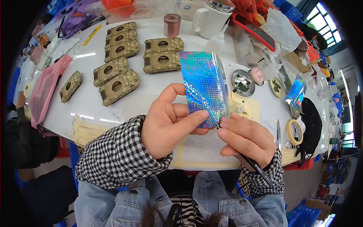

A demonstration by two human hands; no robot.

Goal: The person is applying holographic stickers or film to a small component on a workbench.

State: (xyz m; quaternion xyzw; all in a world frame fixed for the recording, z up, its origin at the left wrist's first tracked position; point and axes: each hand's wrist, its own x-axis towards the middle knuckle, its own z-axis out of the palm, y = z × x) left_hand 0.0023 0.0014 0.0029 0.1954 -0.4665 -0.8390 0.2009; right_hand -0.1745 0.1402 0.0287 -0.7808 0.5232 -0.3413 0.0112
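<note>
My left hand (168, 119) grips a shiny blue holographic sheet (200, 83) upright above the table, its thumb pressed on the lower front. Close by the sheet's lower right corner is my right hand (249, 138), closed around a slim black tool (257, 168) with pale print on the handle. The tool's dark tip reaches the sheet's lower edge. Whether it is tweezers or a pen is hard to make out. Several camouflage-painted model tank hulls (119, 86), each with a round opening, sit in groups left of and beyond the sheet.
To the right lie a round dish (242, 84) of small dark green pieces, a tape roll (294, 132) and a black bag (311, 128). A white mug (214, 17), a pink jar (172, 25) and a red-cased phone (254, 31) are at the back. A pink mesh pouch (47, 92) is at left.
</note>
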